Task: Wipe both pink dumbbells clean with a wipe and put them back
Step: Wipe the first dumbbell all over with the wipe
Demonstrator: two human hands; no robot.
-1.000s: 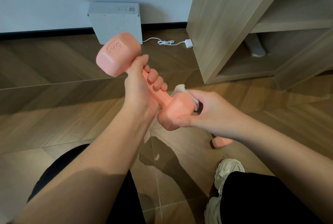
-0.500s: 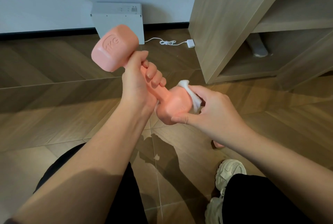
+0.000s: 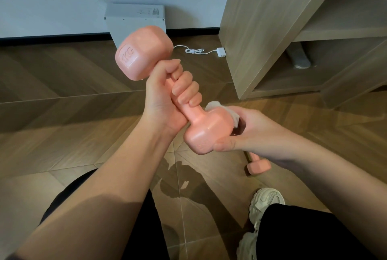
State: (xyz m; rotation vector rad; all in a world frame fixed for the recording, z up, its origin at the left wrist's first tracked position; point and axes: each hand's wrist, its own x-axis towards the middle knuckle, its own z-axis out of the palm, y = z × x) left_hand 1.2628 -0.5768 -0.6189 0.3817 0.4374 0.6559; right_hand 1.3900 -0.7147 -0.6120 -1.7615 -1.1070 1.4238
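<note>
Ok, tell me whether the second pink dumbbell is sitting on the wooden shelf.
No, the second dumbbell lies on the floor, just beyond the pale shoe.

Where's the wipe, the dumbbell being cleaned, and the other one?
wipe (image 3: 212,105): head view, white fold beside the weight.
held dumbbell (image 3: 144,52): head view, far weight block.
other dumbbell (image 3: 258,166): head view, its visible end.

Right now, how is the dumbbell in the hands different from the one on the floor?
The held dumbbell is up in the air, its handle gripped by the left hand; the floor dumbbell lies untouched. The right hand presses a wipe on the held dumbbell's lower end; the floor dumbbell has none. Both are pink.
</note>
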